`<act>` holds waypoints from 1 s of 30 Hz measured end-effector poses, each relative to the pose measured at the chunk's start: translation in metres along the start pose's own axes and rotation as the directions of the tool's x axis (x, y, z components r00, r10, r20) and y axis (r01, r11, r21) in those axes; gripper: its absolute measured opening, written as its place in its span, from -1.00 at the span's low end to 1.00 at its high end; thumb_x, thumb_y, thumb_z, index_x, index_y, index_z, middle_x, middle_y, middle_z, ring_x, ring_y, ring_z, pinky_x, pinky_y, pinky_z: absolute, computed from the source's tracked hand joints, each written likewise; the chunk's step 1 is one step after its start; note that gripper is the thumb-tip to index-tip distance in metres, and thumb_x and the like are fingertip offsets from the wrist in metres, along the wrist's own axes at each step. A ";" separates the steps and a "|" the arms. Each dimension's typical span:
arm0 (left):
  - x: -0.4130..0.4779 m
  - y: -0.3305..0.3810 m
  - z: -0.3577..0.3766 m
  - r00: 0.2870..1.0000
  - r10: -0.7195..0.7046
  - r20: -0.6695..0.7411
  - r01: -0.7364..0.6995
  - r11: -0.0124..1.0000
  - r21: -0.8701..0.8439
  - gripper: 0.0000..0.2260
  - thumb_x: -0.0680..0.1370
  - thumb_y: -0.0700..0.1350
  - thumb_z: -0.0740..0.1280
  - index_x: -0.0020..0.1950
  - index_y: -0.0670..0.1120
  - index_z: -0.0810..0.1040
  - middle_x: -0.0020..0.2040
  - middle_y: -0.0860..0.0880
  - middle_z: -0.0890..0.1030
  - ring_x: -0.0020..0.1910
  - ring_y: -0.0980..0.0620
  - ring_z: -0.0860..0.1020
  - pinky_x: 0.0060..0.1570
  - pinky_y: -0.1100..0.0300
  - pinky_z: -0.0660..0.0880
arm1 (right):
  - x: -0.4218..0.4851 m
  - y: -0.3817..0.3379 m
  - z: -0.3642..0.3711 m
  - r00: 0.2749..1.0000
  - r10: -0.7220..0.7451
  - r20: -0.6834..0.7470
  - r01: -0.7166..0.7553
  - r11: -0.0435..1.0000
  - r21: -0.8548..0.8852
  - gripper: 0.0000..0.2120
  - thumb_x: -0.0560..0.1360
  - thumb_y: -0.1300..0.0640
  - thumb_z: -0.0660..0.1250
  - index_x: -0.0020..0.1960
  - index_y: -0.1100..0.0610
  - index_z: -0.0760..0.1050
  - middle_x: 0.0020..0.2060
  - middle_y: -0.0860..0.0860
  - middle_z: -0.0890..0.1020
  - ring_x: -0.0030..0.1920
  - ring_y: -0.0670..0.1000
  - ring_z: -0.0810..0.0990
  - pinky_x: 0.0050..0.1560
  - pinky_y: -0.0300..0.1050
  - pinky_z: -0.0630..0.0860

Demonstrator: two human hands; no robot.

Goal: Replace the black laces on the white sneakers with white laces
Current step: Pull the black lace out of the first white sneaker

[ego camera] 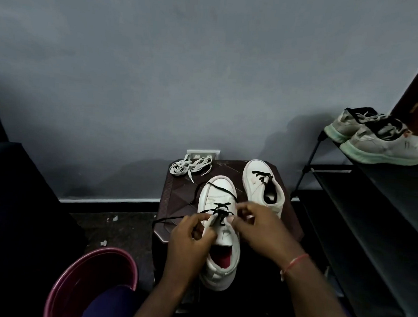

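Hands [225,229] apparently pinching black lace [220,214], near sneaker [219,235], stool [176,200]

Only one camera here, worn on the person's head, so you get their own viewpoint: facing forward toward the wall [208,72] and tipped down at the work. It's a wide-angle lens, so it takes in loads. The left hand [188,238] and right hand [257,227] sit low and central, forearms coming in from the bottom edge, near enough that you can see fingers pinching the black lace [221,205]. The wall fills everything above the hands. Well off to the right of the right hand a shoe rack [373,183] slants in at the edge. Below-left of the left hand a maroon bucket [104,250] gets cropped by the frame.
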State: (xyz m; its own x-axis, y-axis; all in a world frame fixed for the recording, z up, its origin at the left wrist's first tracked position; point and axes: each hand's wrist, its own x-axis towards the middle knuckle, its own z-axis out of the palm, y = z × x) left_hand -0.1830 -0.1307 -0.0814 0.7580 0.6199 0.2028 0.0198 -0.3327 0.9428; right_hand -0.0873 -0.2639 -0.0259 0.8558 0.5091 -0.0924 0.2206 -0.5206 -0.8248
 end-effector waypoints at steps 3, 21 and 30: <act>0.000 0.001 0.000 1.000 0.011 0.000 -0.011 1.000 0.026 -0.76 0.27 0.18 0.28 -0.12 0.23 0.61 -0.23 0.02 0.61 -0.36 0.20 0.50 -0.33 0.32 0.42 | -0.004 0.006 0.014 0.996 -0.059 -0.064 0.060 0.998 0.018 -0.90 0.48 0.04 0.44 -0.13 0.07 0.61 -0.27 -0.08 0.66 -0.25 -0.17 0.58 -0.22 -0.37 0.45; -0.001 -0.001 0.001 0.999 0.031 -0.012 -0.031 0.999 0.012 -0.70 0.27 0.13 0.27 -0.07 0.17 0.66 -0.25 -0.03 0.55 -0.34 0.08 0.50 -0.31 0.35 0.41 | 0.007 -0.007 0.012 0.970 -0.162 -0.184 0.200 0.957 0.211 -0.67 0.51 0.42 0.26 -0.06 -0.02 0.53 -0.10 -0.09 0.66 -0.09 -0.24 0.65 -0.07 -0.38 0.51; 0.001 0.001 0.000 0.999 0.037 0.040 -0.040 0.997 0.066 -0.69 0.27 0.16 0.23 -0.05 0.20 0.62 -0.17 0.06 0.58 -0.23 0.14 0.56 -0.22 0.31 0.46 | -0.001 0.008 0.018 0.984 -0.139 -0.112 0.139 0.990 -0.012 -0.90 0.44 0.15 0.43 -0.24 0.03 0.66 -0.26 -0.07 0.68 -0.23 -0.17 0.63 -0.11 -0.18 0.55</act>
State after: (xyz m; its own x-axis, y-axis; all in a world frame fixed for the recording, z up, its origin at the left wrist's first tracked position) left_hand -0.1824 -0.1308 -0.0799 0.7836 0.5782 0.2274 0.0323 -0.4034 0.9145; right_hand -0.0946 -0.2564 -0.0424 0.8636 0.4967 0.0866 0.3429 -0.4527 -0.8231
